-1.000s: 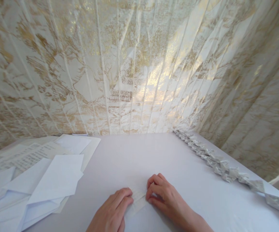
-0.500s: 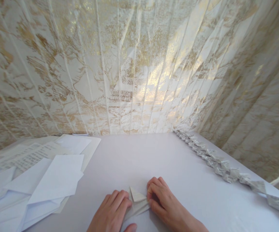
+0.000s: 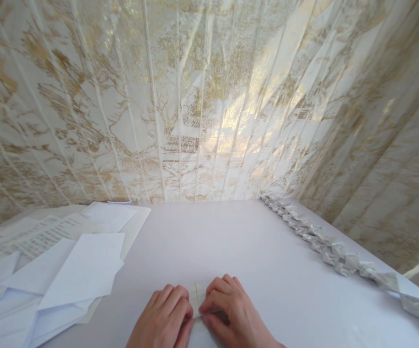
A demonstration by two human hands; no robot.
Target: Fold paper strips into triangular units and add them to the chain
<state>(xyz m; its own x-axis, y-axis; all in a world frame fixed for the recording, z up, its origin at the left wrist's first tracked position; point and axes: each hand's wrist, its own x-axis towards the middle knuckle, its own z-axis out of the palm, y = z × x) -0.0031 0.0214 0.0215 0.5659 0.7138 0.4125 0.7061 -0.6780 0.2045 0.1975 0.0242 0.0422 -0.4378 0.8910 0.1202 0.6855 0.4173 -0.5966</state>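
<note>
Nearest, the left hand (image 3: 164, 314) and the right hand (image 3: 233, 309) bend over the tabletop, close together, each with thumb and curled fingers closed on the near edge of a small folded paper piece (image 3: 196, 296). The piece lies between the two hands on the white tabletop (image 3: 205, 241), partly hidden by the fingers, with a thin crease line showing on its far part. To the left, well apart from the hands, white paper sheets (image 3: 82, 270) overlap in a loose heap; beyond and partly beneath them lies a printed sheet (image 3: 55, 234), its text too blurred to read. Along the right edge of the tabletop, folded grey paper pieces (image 3: 347, 263) run in a long row toward the far corner. Behind the tabletop hangs a pleated white-and-gold curtain (image 3: 180, 111), patterned with trees, light glinting right of its middle
</note>
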